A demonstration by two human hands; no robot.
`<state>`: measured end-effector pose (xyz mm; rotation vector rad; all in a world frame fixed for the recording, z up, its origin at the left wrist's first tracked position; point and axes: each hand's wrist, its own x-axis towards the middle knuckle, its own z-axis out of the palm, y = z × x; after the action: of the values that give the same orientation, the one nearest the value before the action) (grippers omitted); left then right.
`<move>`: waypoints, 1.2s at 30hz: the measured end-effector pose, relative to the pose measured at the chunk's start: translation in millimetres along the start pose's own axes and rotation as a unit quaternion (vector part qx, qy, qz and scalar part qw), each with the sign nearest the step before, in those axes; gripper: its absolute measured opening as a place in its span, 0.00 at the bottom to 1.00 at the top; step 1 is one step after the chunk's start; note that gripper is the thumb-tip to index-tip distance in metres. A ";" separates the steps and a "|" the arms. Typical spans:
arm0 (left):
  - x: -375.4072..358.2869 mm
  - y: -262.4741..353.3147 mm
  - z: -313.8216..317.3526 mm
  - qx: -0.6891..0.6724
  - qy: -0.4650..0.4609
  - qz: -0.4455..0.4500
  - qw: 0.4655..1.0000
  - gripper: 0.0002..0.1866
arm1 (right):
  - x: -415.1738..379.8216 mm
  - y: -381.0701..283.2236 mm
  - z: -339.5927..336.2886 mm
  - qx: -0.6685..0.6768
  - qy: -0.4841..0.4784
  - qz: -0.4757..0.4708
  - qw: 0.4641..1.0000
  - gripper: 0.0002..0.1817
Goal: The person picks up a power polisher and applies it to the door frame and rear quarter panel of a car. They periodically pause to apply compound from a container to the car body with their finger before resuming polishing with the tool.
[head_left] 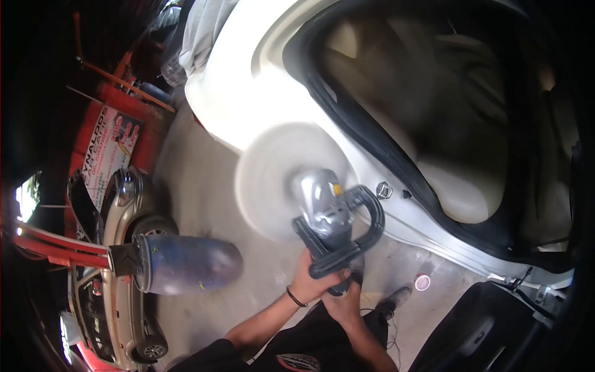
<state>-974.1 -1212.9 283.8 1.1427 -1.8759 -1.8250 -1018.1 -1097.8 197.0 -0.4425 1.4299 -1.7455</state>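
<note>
A polisher [325,208] with a grey body and a black loop handle is in both my hands. My left hand [312,282], with a dark band at its wrist, is closed around the lower part of the tool. Just below and to the right, my right hand [344,302] wraps the end of the grip. The large round pale pad [263,180] is blurred by spinning. It overlaps the edge of the white car body panel [248,99] beside the open doorway. A door striker [384,190] sits on the pillar right of the tool.
An open car door with a black inner panel [465,328] stands lower right. A small round tin [422,282] and a cord [392,338] lie on the floor near my shoes. Left are a blue barrel [192,263] and a tan car [114,310]; a banner [111,146] hangs behind.
</note>
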 end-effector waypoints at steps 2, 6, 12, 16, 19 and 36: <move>14.9 7.3 -22.1 0.030 0.003 0.023 0.999 0.23 | 23.1 -13.0 13.6 0.020 -0.009 -0.027 0.999 0.22; 32.2 68.1 -46.6 0.018 0.044 0.070 0.996 0.24 | 68.6 -76.0 40.3 -0.075 -0.070 -0.090 0.991 0.24; 42.0 69.4 -19.9 -0.016 0.082 0.109 0.991 0.35 | 66.2 -93.4 22.6 -0.016 -0.063 0.007 0.998 0.17; 14.2 25.2 13.0 0.021 0.071 0.045 0.996 0.32 | 28.5 -52.2 -12.5 -0.030 -0.058 0.043 0.997 0.19; -11.0 -19.0 35.7 0.008 0.005 0.005 1.000 0.24 | -7.3 -14.6 -43.1 -0.058 -0.033 0.058 0.996 0.17; -61.8 -174.5 164.6 0.024 -0.096 -0.143 0.985 0.34 | -143.3 108.8 -156.2 0.034 0.048 0.333 0.941 0.17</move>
<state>-988.7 -1033.2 113.9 1.3552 -1.9515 -2.1218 -1002.1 -890.0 81.6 0.1637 1.3676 -1.2637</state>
